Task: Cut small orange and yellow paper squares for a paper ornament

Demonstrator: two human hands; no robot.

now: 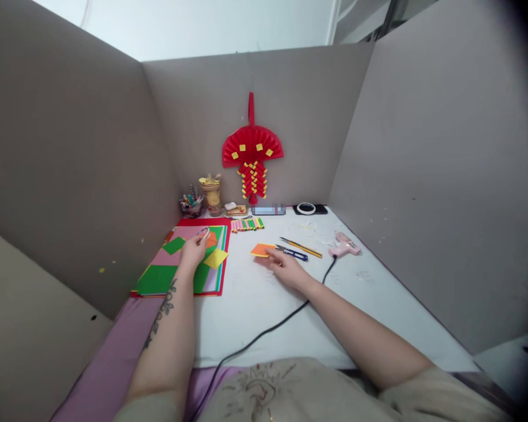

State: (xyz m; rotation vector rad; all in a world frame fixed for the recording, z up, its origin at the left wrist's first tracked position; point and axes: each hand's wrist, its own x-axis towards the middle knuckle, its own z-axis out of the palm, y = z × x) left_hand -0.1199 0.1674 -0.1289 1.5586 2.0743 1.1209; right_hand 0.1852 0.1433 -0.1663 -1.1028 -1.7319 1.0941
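Observation:
Over the stack of coloured paper point(162, 280) on the left, my left hand point(192, 253) has its fingers closed at a small white curved thing point(206, 232), whose kind I cannot make out. An orange paper piece point(212, 240), a yellow paper square point(216, 258) and a green paper piece point(174, 245) lie around that hand. My right hand point(290, 271) pinches the edge of an orange paper sheet point(262, 250) with yellow along its border. Just beyond these fingers are blue-handled thread snips point(295, 254) and a yellow craft knife point(305, 248).
Small rolled paper tubes point(247, 225) lie in a row. A pink glue gun point(345, 245) sits at right, its black cord point(264, 333) crossing the table. A red paper fan ornament point(252, 146) hangs on the back panel. Phone point(323, 208), white ring point(306, 208) and cups stand behind.

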